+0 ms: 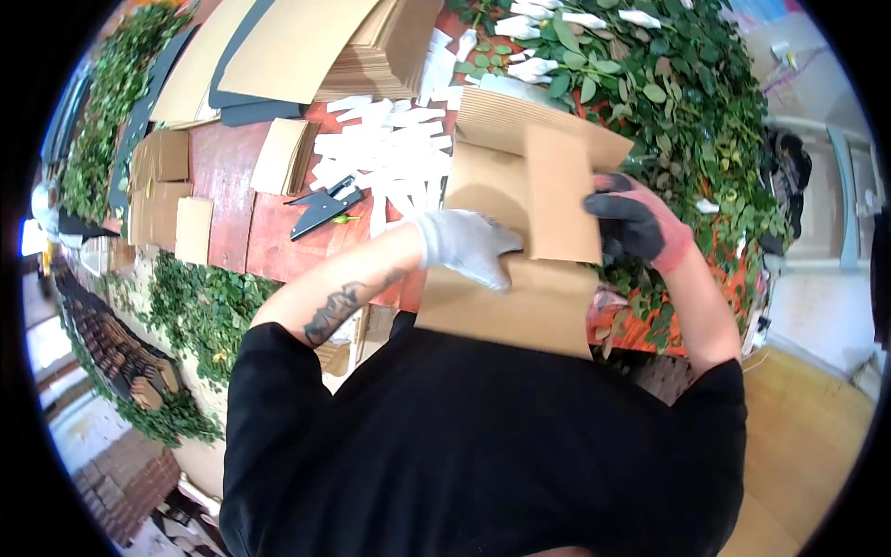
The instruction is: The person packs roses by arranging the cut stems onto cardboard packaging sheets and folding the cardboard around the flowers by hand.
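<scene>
A creased sheet of brown cardboard [506, 311] lies in front of my body at the table edge, its corrugated side showing at the far end. Over it, a smaller rectangular cardboard piece [562, 195] stands out, gripped at its right edge by my right hand [640, 221] in a pink glove with dark grey fingers. My left hand [467, 247], in a pale grey glove, rests on the sheet's left part with thumb and fingers apart. Left of it, a black stapler [323, 208] lies on the red table [223, 209].
White paper strips [385, 139] are heaped beyond the stapler. Cardboard stacks [371, 60] and small cardboard pieces [283, 156] stand to the left. Leafy rose stems [650, 93], with white-wrapped heads [532, 70], cover the right side. More greenery [209, 311] hangs at left.
</scene>
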Demonstrator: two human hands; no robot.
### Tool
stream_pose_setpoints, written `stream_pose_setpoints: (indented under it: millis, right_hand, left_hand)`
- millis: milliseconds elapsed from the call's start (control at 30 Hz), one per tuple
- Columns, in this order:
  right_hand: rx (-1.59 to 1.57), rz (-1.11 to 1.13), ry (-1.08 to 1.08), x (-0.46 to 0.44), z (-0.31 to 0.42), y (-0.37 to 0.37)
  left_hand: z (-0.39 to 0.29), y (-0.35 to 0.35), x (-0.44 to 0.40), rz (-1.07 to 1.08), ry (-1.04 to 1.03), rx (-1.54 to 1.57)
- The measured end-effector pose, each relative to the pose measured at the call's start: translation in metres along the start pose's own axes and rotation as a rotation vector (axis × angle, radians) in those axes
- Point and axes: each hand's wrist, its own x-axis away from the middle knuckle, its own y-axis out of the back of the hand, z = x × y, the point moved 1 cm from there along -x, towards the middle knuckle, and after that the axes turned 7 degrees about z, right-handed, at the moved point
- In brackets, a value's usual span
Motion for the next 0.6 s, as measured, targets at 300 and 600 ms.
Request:
stream_pose_setpoints:
  millis: [300,600]
  right_hand:
    - [0.209,-0.039,0.053,-0.032,-0.046,0.017]
    - [0.335,-0.239,-0.082,-0.063,-0.070,0.025]
  left_hand:
    - [0.036,-0.026,0.010,-0.138,-0.173,0.075]
    - [-0.008,-0.045,0.027,-0.559,0.199,-0.346]
